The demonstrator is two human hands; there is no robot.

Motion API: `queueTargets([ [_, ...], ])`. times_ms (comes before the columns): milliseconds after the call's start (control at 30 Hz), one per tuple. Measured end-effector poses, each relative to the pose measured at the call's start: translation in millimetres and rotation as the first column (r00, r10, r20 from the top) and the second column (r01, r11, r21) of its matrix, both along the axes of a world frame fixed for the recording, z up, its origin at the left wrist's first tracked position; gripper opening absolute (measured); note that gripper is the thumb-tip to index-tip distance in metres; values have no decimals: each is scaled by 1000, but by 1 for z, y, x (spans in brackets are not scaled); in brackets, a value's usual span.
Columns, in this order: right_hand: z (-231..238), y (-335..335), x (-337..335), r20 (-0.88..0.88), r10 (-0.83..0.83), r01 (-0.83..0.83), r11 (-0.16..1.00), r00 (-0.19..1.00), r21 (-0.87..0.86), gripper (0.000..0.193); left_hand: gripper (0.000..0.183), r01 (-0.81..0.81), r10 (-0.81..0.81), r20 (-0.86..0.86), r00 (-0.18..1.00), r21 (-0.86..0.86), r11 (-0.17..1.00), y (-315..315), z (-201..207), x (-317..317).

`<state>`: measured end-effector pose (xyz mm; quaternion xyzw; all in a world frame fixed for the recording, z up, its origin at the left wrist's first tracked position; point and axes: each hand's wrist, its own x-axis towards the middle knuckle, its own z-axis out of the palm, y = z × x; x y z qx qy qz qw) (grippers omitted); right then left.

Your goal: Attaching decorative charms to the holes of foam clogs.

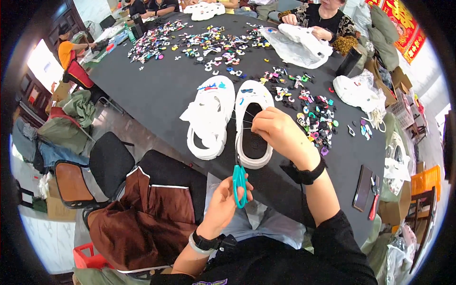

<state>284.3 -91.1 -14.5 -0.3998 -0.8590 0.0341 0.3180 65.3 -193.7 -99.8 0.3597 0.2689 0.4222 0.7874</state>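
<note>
Left hand [225, 198] is gripping teal scissors [239, 186], fingers wrapping the handles, blades pointing toward the right clog [253, 162]. Right hand [281, 130] is bending over that clog's opening, fingers bunching; can't tell if they're pinching anything. Both clogs are sitting on the worktop [156, 92], heels facing the person, probably for easy reach. Crumpled white wrap [199, 111] is partly blocking the left clog [212, 153]. Loose charms [319, 118] are crowding the right; phone [363, 187] is lying clear.
</note>
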Motion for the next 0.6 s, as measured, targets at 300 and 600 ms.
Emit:
queueTargets([
  [300, 3, -1, -3, -119, -78, 78, 997, 990, -7, 10, 58, 56, -49, 169, 984, -37, 998, 9, 0, 6],
  [600, 3, -2, -1, -172, -37, 21, 995, 984, -95, 9, 76, 103, -72, 283, 956, -97, 990, 11, 0, 8],
])
